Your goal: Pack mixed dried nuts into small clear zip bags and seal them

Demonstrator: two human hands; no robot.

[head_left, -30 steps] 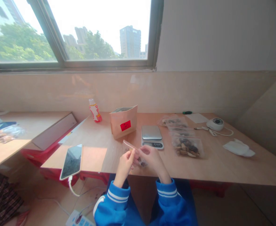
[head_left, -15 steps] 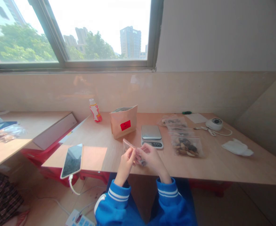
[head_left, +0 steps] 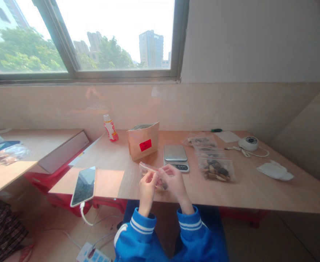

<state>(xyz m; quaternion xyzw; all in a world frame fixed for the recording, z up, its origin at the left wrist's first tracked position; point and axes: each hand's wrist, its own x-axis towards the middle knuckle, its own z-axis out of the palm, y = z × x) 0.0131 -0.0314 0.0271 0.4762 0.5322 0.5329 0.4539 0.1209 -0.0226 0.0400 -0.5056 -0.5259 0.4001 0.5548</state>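
Left hand (head_left: 148,186) and right hand (head_left: 175,179) pinch a clear bag (head_left: 148,167) between their fingers (a scale (head_left: 175,153) sits just beyond); I'd guess the step is pressing its top edge, and the next move calls for steadiness.

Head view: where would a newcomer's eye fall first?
Probably on the upright brown bag with its red label, left of the scale. Next come the left hand and right hand in blue sleeves, pinching a clear bag near the front edge of the table. The bright window across the upper left would also draw the eye.
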